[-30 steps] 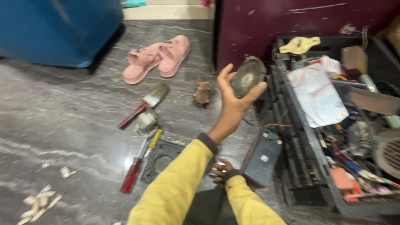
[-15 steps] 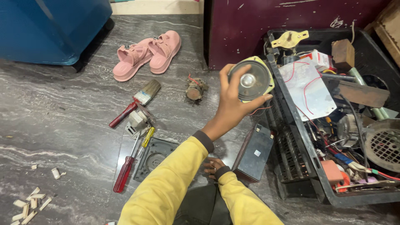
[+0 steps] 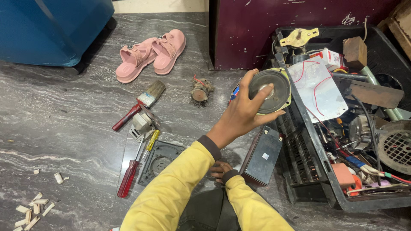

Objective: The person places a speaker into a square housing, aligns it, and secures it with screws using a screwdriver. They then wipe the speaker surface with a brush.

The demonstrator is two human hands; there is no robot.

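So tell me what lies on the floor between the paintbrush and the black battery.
In the head view, between the paintbrush and the battery lie a small grey part, two screwdrivers, a dark square plate and the left sleeve.

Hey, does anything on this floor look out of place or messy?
Yes. A pair of pink sandals lies among the tools, and pale wood chips are scattered at lower left. The black crate is a jumble of wires and parts. The left hand holds a round speaker.
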